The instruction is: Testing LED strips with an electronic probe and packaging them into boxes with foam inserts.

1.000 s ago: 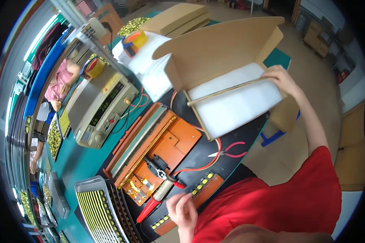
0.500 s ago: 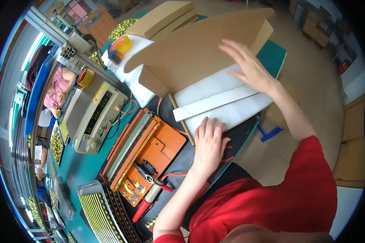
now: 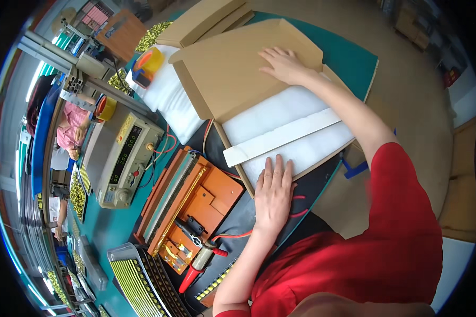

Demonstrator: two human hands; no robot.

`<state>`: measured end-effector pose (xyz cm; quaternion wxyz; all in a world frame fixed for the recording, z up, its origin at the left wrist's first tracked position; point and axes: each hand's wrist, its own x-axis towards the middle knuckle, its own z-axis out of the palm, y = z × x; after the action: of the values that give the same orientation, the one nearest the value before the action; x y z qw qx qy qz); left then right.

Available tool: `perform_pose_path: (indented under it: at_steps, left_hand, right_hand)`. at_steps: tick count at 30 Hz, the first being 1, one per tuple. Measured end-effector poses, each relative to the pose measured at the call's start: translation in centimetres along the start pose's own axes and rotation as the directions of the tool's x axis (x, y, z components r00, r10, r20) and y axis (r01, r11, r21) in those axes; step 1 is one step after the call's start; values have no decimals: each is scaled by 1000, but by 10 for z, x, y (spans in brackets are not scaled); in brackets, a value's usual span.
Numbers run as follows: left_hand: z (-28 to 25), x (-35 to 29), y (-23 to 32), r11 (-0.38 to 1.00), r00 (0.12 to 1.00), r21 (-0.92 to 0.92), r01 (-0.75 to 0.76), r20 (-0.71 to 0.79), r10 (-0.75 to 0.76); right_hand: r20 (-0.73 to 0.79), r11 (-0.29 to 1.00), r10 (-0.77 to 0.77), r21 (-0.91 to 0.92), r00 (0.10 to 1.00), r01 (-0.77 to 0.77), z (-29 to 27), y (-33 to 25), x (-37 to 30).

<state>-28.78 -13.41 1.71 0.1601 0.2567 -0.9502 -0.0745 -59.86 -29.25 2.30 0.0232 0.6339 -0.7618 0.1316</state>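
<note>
An open cardboard box [image 3: 228,141] lies on the bench, its lid [image 3: 238,68] folded back away from me. Inside are white foam sheeting [image 3: 280,108] and a long white strip [image 3: 283,136] lying across it. My right hand [image 3: 284,65] rests with fingers spread on the inner face of the lid. At the box's near side, my left hand [image 3: 274,193] lies flat, fingers stretched over the wall onto the foam. Neither hand grips anything.
To the left sit an orange fixture [image 3: 209,195], a red-handled tool [image 3: 195,269], a tray of yellow-black parts [image 3: 137,280] and a power supply [image 3: 127,158]. Behind lie foam sheets [image 3: 169,108], a tape dispenser [image 3: 148,64] and stacked cardboard boxes [image 3: 203,21]. Another person [image 3: 73,124] sits far left.
The lid has swung farther back and lies flatter. My right hand has moved away and leftward onto it. My left hand stays at the near side, its fingers now flat.
</note>
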Motion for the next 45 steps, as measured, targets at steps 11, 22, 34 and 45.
perform_pose_path:
  at_steps: [11, 22, 34, 45]
  left_hand:
    - [-9, -14, -5, 995, 999, 102, 10, 49, -15]
    - [-9, -8, -1, 993, 997, 87, 73, 15, -75]
    - [-11, -7, 1, 987, 985, -9, 161, -55, -162]
    - [-10, -4, 2, 989, 989, 38, 146, 10, -146]
  right_hand:
    - [-117, 879, -242, 394, 963, 269, -56, -8, -61]
    - [52, 807, -506, 380, 861, 452, -60, -35, -147]
    - [89, 840, -420, 416, 903, 349, -35, -25, -143]
    - [-17, 870, -435, 251, 900, 425, -23, -35, -163]
